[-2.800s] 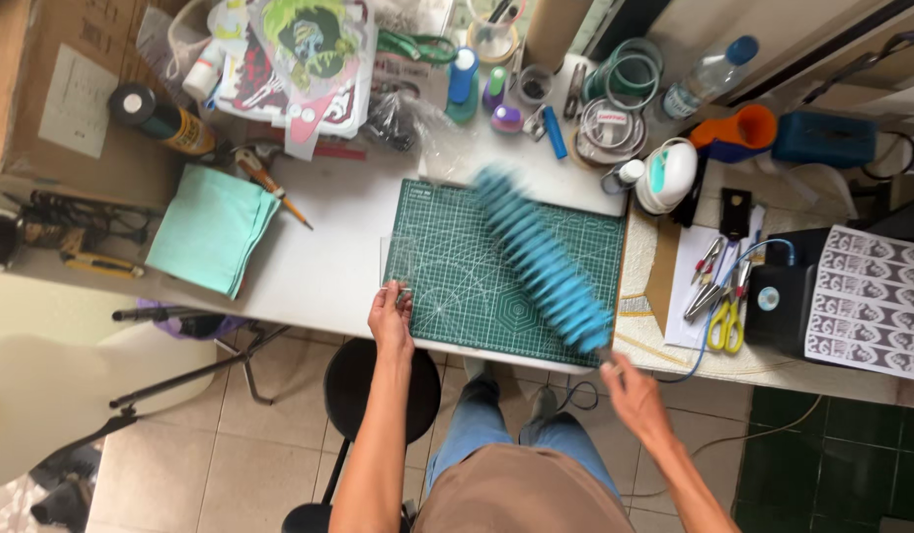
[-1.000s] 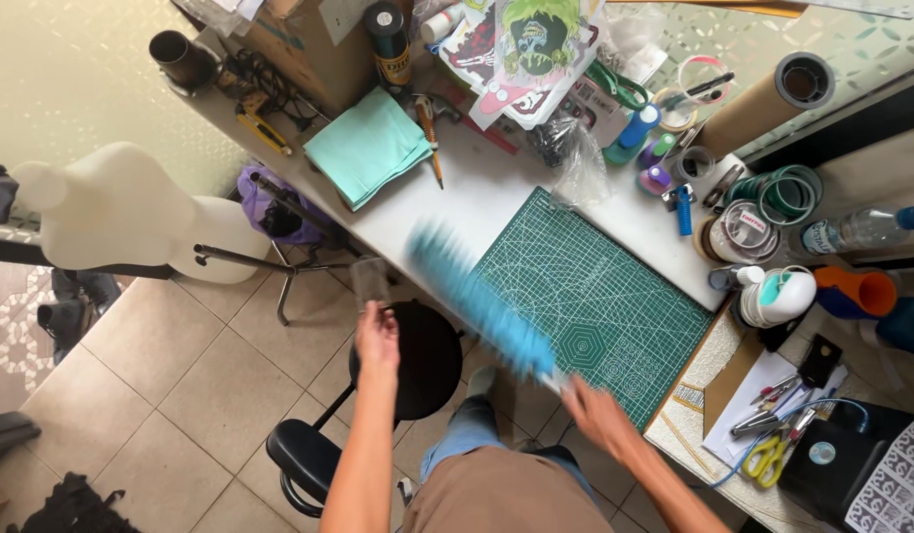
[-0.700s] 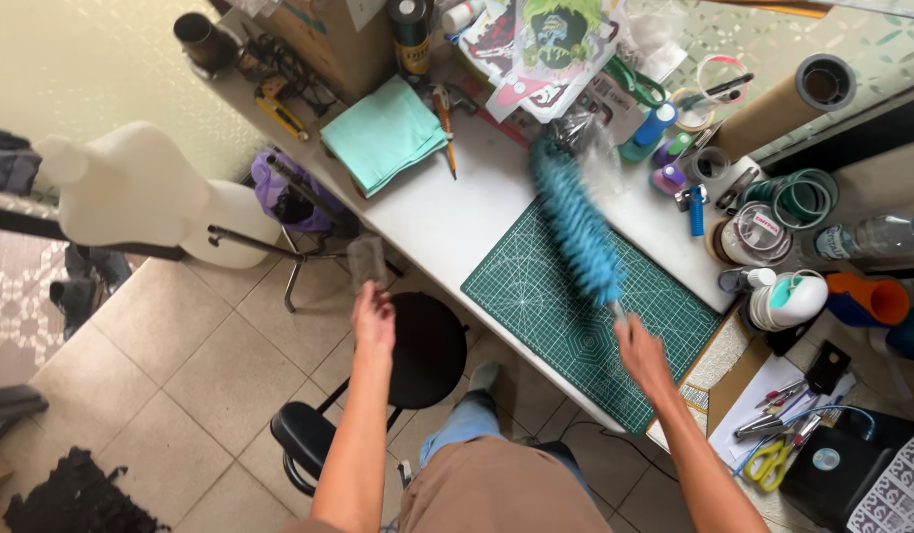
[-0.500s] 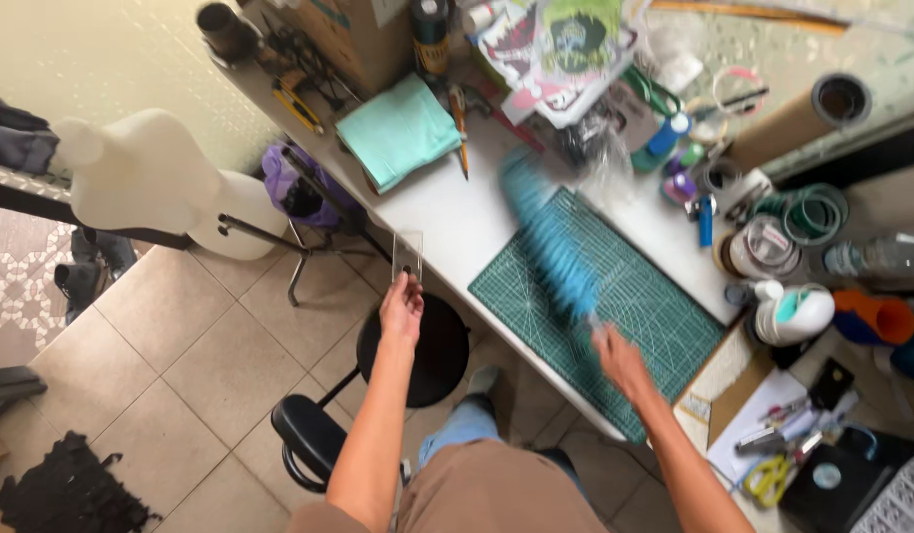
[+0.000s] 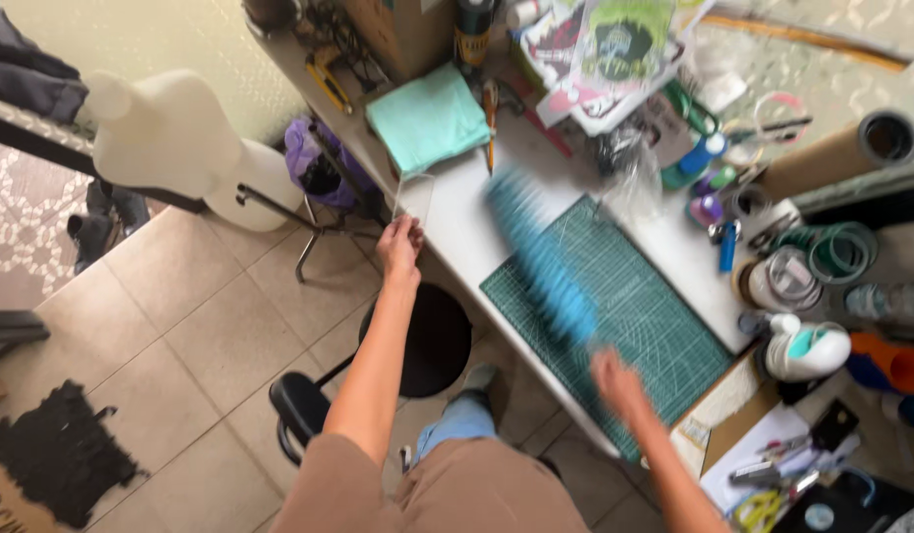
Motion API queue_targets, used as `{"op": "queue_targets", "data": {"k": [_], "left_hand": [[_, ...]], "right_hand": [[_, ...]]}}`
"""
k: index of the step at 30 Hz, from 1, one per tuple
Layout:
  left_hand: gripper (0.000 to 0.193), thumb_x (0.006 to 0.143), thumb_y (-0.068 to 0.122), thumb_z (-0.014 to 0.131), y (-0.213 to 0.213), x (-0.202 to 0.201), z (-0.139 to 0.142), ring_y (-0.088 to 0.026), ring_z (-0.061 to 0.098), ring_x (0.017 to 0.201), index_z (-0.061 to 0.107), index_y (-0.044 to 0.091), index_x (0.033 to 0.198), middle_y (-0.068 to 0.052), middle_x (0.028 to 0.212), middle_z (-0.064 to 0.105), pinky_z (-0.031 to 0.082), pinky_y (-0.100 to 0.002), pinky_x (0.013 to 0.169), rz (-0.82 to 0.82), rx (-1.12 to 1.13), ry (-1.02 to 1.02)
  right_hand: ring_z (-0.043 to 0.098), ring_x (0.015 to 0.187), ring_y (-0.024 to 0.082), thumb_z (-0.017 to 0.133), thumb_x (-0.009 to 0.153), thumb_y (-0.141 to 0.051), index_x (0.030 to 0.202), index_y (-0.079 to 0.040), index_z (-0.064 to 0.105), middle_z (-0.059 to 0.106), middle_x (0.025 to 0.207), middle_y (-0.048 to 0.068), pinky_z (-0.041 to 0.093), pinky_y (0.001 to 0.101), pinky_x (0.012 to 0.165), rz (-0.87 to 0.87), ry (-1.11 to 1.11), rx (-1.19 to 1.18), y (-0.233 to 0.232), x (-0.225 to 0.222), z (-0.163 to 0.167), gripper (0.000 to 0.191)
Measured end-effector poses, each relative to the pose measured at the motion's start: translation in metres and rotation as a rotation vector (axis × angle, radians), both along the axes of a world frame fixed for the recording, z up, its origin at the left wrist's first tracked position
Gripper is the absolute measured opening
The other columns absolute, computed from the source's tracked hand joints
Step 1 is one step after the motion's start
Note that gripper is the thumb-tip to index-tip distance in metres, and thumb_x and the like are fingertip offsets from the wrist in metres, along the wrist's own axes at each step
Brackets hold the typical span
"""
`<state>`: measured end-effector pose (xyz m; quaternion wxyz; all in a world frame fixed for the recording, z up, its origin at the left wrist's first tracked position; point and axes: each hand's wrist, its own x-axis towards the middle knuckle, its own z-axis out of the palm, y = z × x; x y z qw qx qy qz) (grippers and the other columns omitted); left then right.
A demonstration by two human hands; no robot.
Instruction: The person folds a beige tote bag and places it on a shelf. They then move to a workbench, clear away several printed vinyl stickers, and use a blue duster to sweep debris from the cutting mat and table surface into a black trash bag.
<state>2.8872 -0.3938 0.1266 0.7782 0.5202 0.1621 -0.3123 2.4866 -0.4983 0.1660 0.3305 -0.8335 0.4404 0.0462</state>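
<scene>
Cluttered white worktable (image 5: 457, 227); left hand (image 5: 399, 247) pinches clear stiff sheet (image 5: 414, 200) by near edge; I judge it light, slippery; right hand (image 5: 617, 380) grips blurred blue duster (image 5: 541, 259), soft, by handle.

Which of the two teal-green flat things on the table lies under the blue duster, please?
The green cutting mat with the grid, near the table's front edge; the blue duster sweeps over it. The folded teal cloth lies farther back, uncovered.

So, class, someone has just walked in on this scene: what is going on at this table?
A person stands at a cluttered white table. The right hand swings a fluffy blue duster, blurred with motion, over a green cutting mat. The left hand holds up a small clear sheet at the table's edge, beside a folded teal cloth.
</scene>
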Motion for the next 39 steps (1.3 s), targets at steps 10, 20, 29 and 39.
{"op": "queue_targets", "data": {"k": [10, 20, 29, 39], "left_hand": [[0.014, 0.096, 0.019, 0.069, -0.046, -0.005, 0.028, -0.009, 0.063, 0.072, 0.07, 0.005, 0.096, -0.002, 0.089, 0.073, 0.046, -0.024, 0.065, -0.043, 0.067, -0.217], [0.018, 0.094, 0.02, 0.069, -0.113, -0.03, 0.071, -0.013, 0.067, 0.073, 0.071, 0.004, 0.1, -0.005, 0.09, 0.074, 0.049, -0.026, 0.064, -0.221, 0.061, -0.246], [0.016, 0.093, 0.015, 0.07, -0.098, -0.04, 0.045, -0.014, 0.065, 0.07, 0.069, 0.0, 0.1, -0.008, 0.089, 0.073, 0.048, -0.026, 0.062, -0.02, 0.107, -0.042], [0.015, 0.094, 0.018, 0.07, -0.058, -0.026, 0.023, -0.011, 0.065, 0.071, 0.069, 0.004, 0.1, -0.004, 0.089, 0.073, 0.047, -0.023, 0.061, -0.044, 0.147, 0.026]], "right_hand": [[0.063, 0.056, 0.04, 0.048, 0.104, -0.04, 0.127, -0.015, 0.059, 0.062, 0.065, 0.025, 0.048, 0.0567, 0.06, -0.342, 0.069, 0.216, 0.011, -0.022, 0.01, 0.036], [0.053, 0.049, 0.022, 0.037, 0.103, -0.043, 0.118, -0.014, 0.054, 0.057, 0.059, 0.005, 0.05, 0.0519, 0.051, -0.186, 0.056, 0.227, 0.021, -0.024, 0.011, 0.037], [0.064, 0.062, 0.042, 0.044, 0.105, -0.039, 0.115, -0.006, 0.058, 0.068, 0.071, 0.024, 0.046, 0.0537, 0.061, -0.065, -0.035, -0.022, -0.081, 0.114, 0.049, 0.037], [0.064, 0.054, 0.036, 0.037, 0.107, -0.044, 0.118, -0.012, 0.061, 0.067, 0.064, 0.017, 0.049, 0.0507, 0.051, -0.184, 0.227, 0.246, -0.046, -0.005, 0.004, 0.042]]}}
